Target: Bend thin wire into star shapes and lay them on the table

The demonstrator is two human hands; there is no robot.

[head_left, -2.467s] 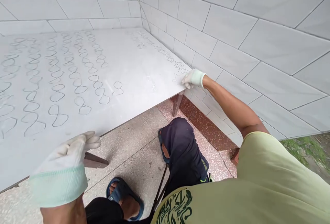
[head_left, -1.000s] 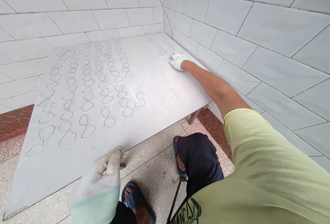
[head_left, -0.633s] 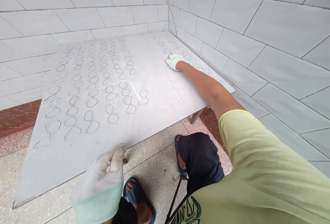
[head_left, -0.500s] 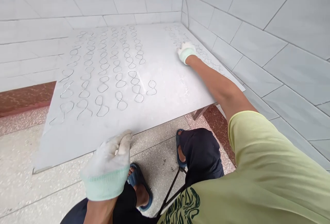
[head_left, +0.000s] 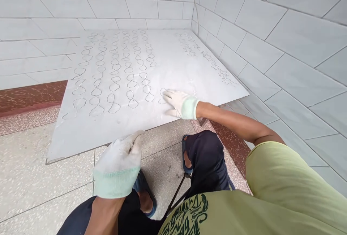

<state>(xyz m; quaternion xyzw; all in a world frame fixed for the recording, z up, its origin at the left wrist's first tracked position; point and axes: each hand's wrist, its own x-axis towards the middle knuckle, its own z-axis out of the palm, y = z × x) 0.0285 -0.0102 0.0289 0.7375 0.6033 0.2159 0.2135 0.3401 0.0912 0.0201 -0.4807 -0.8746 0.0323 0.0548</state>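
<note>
My right hand (head_left: 177, 102), in a white glove with a pale green cuff, lies over the front part of a white board (head_left: 114, 134). Its fingers stretch out, partly covering a thin figure-eight shape (head_left: 162, 98) that looks like bent wire. My left hand (head_left: 121, 155), gloved the same way, is at the board's front edge with thumb and fingers pressed together. Whatever it may hold is hidden. Several rows of similar figure-eight shapes (head_left: 116, 83) cover the board's left and middle. Star-shaped outlines (head_left: 214, 61) run along its right side.
Tiled walls (head_left: 141, 9) border the board behind and on the right. A cable (head_left: 194, 4) hangs in the corner. Beneath are a speckled floor (head_left: 159, 155) and a support leg (head_left: 203, 121). My sandalled feet (head_left: 187, 155) are below the front edge.
My right hand has come from the stars at the far right to the nearest figure-eight in the front middle, its fingers now spread out. The left hand stays closed by the front edge.
</note>
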